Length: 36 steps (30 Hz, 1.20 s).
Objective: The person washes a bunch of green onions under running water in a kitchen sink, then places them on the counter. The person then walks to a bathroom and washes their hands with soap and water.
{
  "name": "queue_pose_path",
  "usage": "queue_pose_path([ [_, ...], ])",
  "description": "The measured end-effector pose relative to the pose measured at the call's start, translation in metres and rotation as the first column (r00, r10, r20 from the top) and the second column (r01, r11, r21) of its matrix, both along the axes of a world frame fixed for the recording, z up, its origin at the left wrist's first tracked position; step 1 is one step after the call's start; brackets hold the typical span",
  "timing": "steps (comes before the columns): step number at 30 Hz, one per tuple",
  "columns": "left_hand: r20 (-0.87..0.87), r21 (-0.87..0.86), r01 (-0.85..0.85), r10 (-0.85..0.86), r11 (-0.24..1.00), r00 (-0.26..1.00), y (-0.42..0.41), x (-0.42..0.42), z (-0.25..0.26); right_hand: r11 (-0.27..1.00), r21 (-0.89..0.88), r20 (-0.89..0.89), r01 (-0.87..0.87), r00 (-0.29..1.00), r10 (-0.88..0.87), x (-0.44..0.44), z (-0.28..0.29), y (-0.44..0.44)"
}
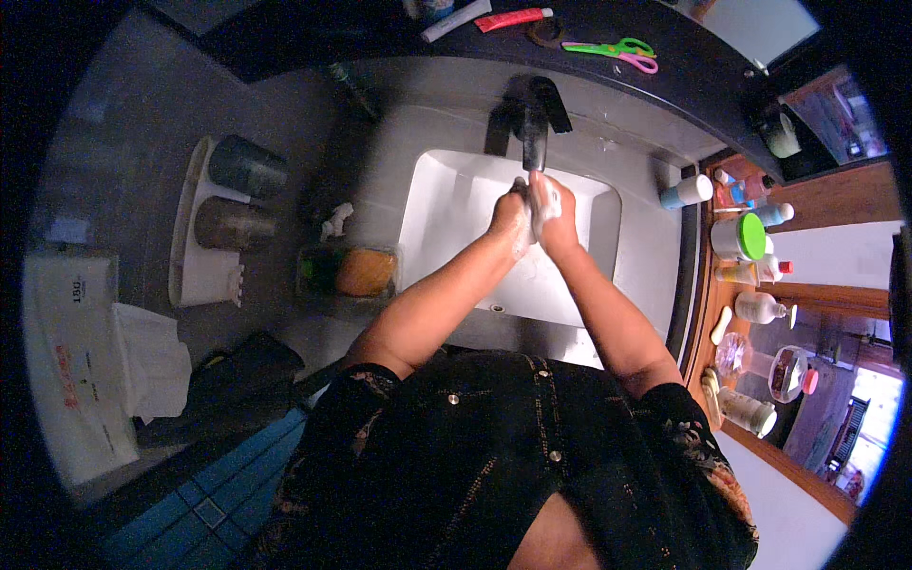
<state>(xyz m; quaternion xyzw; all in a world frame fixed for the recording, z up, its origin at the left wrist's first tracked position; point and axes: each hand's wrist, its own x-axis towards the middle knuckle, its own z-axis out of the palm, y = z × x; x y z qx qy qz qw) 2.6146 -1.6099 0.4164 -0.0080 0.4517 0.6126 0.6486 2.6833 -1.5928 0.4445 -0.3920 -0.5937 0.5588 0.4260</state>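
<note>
My left hand (509,214) and my right hand (558,210) are pressed together over a white rectangular sink basin (456,263). White soap lather covers parts of both hands and reaches the left wrist. Just beyond the fingertips is the spout of a dark faucet (534,139), whose black handle tilts to the right. The palms face each other, so what lies between them is hidden. A drain or overflow hole (498,308) shows at the near side of the basin.
Left of the basin are a clear soap box with an orange bar (367,272), a tray with cups (187,235) and a tissue pack (78,370). Scissors (613,50) and tubes (513,19) lie on the back ledge. Bottles and a green-lidded jar (737,237) line the right sill.
</note>
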Motion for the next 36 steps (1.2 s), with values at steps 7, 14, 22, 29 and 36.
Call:
queue_pose_path([
  [7,-0.343,0.010,0.355,-0.330,0.935,0.880,0.002,-0.039,0.015,0.992,-0.123,0.070,-0.017,0.997,0.026,0.014,0.006,0.039],
  [14,0.103,0.017,0.077,-0.078,0.997,0.992,-0.005,-0.008,-0.001,0.882,0.445,0.293,0.157,0.905,-0.309,-0.004,-0.006,-0.011],
  [22,-0.005,0.056,0.073,-0.073,0.996,0.997,0.004,-0.019,-0.025,0.920,0.365,0.231,0.139,0.944,-0.234,-0.015,-0.008,-0.025],
  [29,0.141,-0.059,0.120,-0.111,0.991,0.984,-0.004,-0.004,0.001,0.934,0.306,0.126,0.183,0.965,-0.230,-0.004,-0.012,-0.030],
  [36,0.059,-0.003,0.331,-0.330,0.944,0.942,-0.024,-0.019,0.017,0.913,-0.315,-0.019,0.260,0.960,-0.280,0.025,-0.035,0.026],
])
